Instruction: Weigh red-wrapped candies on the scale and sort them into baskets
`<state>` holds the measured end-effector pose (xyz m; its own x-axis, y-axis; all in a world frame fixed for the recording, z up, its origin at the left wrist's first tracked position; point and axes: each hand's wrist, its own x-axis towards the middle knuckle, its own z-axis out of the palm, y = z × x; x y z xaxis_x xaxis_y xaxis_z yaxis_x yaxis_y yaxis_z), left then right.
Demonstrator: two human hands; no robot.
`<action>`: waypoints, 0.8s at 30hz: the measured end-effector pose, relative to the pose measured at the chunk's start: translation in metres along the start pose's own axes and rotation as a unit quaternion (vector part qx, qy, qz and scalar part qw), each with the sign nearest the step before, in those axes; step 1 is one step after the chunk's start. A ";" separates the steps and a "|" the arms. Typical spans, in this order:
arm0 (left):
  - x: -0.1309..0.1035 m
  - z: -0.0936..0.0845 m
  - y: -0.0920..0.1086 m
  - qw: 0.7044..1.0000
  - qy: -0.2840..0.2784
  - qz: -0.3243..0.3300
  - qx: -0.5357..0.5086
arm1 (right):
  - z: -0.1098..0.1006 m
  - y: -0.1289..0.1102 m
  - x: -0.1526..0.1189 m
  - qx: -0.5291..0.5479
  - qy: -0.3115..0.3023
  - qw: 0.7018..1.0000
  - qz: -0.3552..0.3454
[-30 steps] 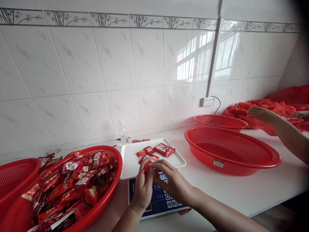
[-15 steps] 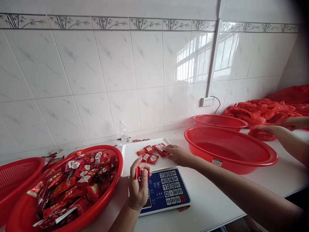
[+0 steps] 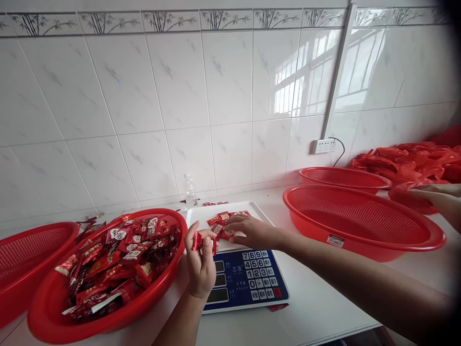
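Observation:
My left hand is closed around small red candy packets, held between thumb and fingers above the scale's near left side. Over the white weighing tray, my right hand reaches in from the right with its fingers apart, at or just above the wrapped candies lying there. Its fingers partly cover those candies. The blue keypad of the weighing scale faces me. To the left, a red plastic basket is heaped with red candy packets.
Another red basket stands at the far left. On the right are a big red basket and a smaller one behind it. Red plastic bags pile up near another person's hand. A clear bottle stands by the wall.
My right hand has moved left across the tray, from the right-hand candy to the middle ones. My left hand keeps its candy packets. The camera view has shifted slightly.

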<state>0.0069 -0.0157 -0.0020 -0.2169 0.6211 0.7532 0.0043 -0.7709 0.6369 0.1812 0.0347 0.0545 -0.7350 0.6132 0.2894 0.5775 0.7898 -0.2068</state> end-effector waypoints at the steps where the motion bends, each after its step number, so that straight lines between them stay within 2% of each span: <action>1: 0.000 -0.001 -0.001 1.000 -0.002 0.008 0.000 | 0.001 0.000 0.000 0.013 -0.013 1.000 -0.017; 4: 0.001 -0.002 -0.003 1.000 0.009 -0.002 0.000 | 0.001 0.005 -0.002 0.028 -0.030 0.999 -0.032; 7: 0.004 -0.002 -0.001 0.999 0.031 -0.032 -0.009 | -0.001 0.013 -0.001 0.021 -0.017 1.000 -0.002; 11: 0.010 -0.002 0.002 0.996 0.067 -0.057 -0.025 | 0.001 0.017 0.014 0.023 -0.014 0.999 0.023; 15: 0.015 -0.003 0.001 0.994 0.085 -0.061 -0.019 | 0.011 0.017 0.028 0.016 -0.058 0.998 -0.014; 18: 0.017 -0.004 -0.001 0.994 0.091 -0.059 -0.001 | 0.013 0.019 0.028 0.014 -0.078 0.996 -0.033; 24: 0.019 -0.005 -0.005 0.992 0.093 -0.081 -0.022 | 0.002 0.029 0.023 0.031 -0.073 0.997 0.019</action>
<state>-0.0017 -0.0011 0.0087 -0.3870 0.7039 0.5955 -0.0866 -0.6708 0.7366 0.1800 0.0718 0.0535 -0.7588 0.6355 0.1427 0.5869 0.7621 -0.2735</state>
